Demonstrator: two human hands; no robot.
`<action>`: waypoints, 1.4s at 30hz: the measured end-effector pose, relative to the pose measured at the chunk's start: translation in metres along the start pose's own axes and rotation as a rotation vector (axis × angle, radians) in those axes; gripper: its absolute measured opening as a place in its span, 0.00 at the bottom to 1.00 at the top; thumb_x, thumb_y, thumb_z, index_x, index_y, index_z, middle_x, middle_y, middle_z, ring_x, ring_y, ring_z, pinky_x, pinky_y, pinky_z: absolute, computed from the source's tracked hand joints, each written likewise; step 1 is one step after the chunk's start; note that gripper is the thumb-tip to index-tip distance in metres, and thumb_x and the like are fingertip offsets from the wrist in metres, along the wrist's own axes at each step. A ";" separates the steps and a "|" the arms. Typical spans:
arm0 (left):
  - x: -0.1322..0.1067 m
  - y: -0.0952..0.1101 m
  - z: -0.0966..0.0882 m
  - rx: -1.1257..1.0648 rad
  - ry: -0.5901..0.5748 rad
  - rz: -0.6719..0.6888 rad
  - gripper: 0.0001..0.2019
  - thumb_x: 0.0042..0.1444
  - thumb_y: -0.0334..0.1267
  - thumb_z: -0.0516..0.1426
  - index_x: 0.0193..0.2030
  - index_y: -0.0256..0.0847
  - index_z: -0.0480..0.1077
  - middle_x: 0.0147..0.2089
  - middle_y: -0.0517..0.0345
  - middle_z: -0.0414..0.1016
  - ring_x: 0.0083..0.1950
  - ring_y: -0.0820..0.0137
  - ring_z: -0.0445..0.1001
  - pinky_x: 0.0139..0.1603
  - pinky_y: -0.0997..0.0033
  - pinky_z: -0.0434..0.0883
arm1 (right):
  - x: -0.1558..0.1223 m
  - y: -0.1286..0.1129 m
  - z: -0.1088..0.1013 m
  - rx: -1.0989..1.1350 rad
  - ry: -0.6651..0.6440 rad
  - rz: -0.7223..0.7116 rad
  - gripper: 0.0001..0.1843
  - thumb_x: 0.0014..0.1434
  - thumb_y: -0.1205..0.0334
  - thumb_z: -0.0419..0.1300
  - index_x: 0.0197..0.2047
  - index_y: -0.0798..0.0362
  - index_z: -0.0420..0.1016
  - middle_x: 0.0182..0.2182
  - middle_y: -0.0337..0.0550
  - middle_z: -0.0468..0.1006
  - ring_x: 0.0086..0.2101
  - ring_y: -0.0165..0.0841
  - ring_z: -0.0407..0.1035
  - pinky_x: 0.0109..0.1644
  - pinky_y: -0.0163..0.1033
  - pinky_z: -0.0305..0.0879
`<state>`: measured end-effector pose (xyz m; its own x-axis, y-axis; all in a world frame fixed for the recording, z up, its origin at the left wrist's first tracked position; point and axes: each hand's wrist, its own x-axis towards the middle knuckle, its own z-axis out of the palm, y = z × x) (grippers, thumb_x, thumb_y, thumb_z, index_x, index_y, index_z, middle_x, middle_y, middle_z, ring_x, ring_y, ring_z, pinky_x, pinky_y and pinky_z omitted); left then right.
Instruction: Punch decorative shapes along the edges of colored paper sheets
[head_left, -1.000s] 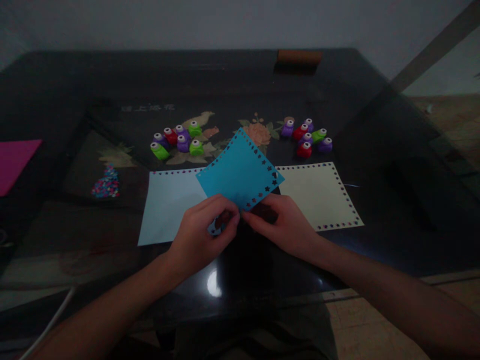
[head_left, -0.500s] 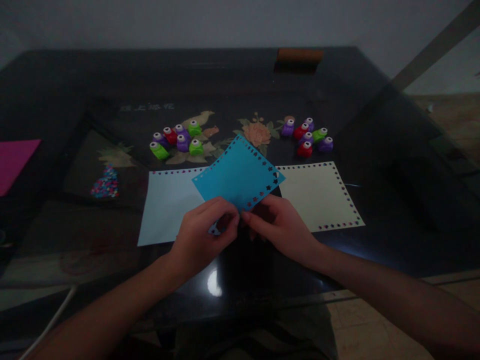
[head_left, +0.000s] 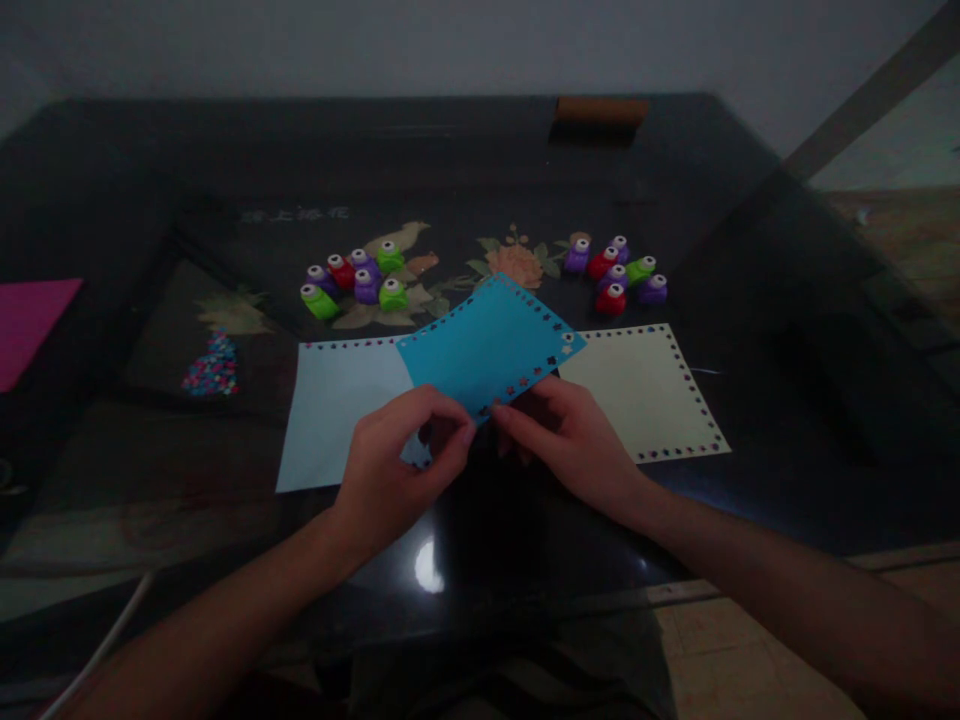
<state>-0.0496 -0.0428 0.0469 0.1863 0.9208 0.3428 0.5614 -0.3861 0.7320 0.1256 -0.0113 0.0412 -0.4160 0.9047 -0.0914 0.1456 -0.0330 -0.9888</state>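
A blue sheet of paper with small shapes punched along its edges is held up at a slant above the table. My left hand is closed in a pinch at its near corner. The thumb of my right hand presses on the near right edge, with the fingers underneath. Behind my left hand lies a pale blue sheet, its top edge lined with punched holes. Beyond my right hand is a cream sheet, punched along its visible edges. The blue paper overlaps both sheets in view.
Several small craft punches in purple, red and green stand in a left group and a right group. A pile of punched paper bits lies at left, near a pink sheet. A brown roll rests at the far edge.
The blue paper has shifted a little to the right and turned slightly. My right hand has moved slightly up and right, and the gap between my hands has widened a bit.
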 end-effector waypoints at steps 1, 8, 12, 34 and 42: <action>0.000 -0.001 0.000 -0.023 0.012 -0.018 0.05 0.54 0.28 0.55 0.29 0.40 0.66 0.24 0.64 0.66 0.25 0.75 0.65 0.27 0.76 0.64 | 0.001 -0.002 -0.002 0.004 0.025 -0.017 0.09 0.57 0.59 0.59 0.28 0.54 0.68 0.22 0.37 0.73 0.21 0.26 0.66 0.24 0.32 0.61; 0.000 -0.009 -0.002 -0.154 0.090 -0.144 0.03 0.55 0.32 0.57 0.31 0.41 0.68 0.28 0.62 0.68 0.30 0.73 0.67 0.32 0.73 0.65 | 0.007 -0.012 -0.021 0.084 0.242 -0.202 0.05 0.55 0.61 0.63 0.30 0.52 0.72 0.25 0.35 0.75 0.24 0.28 0.68 0.27 0.34 0.68; 0.005 -0.017 0.000 -0.092 0.048 -0.158 0.02 0.55 0.33 0.57 0.32 0.40 0.70 0.27 0.62 0.70 0.29 0.72 0.67 0.32 0.73 0.65 | 0.010 -0.008 -0.027 0.109 0.339 -0.274 0.05 0.55 0.60 0.64 0.34 0.51 0.74 0.29 0.36 0.76 0.26 0.29 0.70 0.28 0.35 0.71; 0.010 -0.032 0.009 0.151 -0.295 0.050 0.02 0.54 0.32 0.59 0.31 0.40 0.74 0.31 0.57 0.75 0.35 0.67 0.72 0.38 0.68 0.65 | 0.007 -0.017 -0.028 0.078 0.297 -0.263 0.03 0.55 0.64 0.62 0.31 0.53 0.73 0.27 0.36 0.76 0.27 0.28 0.70 0.29 0.34 0.71; 0.009 -0.033 0.008 0.311 -0.262 0.042 0.03 0.52 0.32 0.60 0.35 0.42 0.73 0.31 0.60 0.72 0.35 0.67 0.71 0.36 0.68 0.63 | 0.006 -0.014 -0.027 0.111 0.280 -0.255 0.04 0.55 0.61 0.63 0.32 0.53 0.73 0.29 0.37 0.76 0.29 0.29 0.71 0.30 0.34 0.70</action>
<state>-0.0595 -0.0211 0.0210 0.3913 0.9030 0.1774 0.7584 -0.4256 0.4937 0.1449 0.0063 0.0571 -0.1631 0.9702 0.1795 -0.0352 0.1761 -0.9837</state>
